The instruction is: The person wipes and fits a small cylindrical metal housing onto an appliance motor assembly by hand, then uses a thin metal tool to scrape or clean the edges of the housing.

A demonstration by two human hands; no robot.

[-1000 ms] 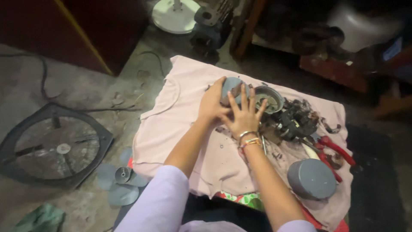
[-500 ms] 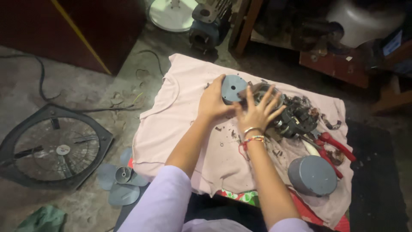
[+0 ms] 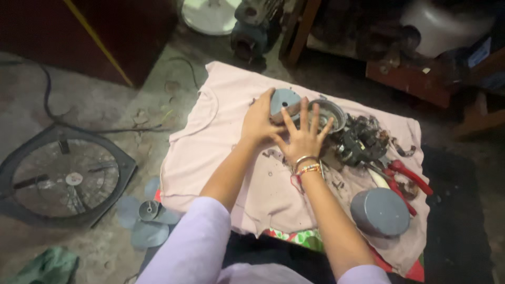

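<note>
Left hand [image 3: 259,122] has its grip closed on the near edge of the grey round motor cover [image 3: 284,100]; likely rigid metal, fairly heavy, best held by the rim. Right hand [image 3: 303,138] is splayed open just right of it, holding nothing. Underside hidden; the dark motor parts [image 3: 363,141] further right are indistinct.

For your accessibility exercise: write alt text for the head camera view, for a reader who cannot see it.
Two bare hands, the left hand and right hand, hold a round grey metal part over a pink cloth spread on the floor. Beside them lie dirty motor parts, red-handled pliers and a grey cap; a fan guard lies left.
</note>
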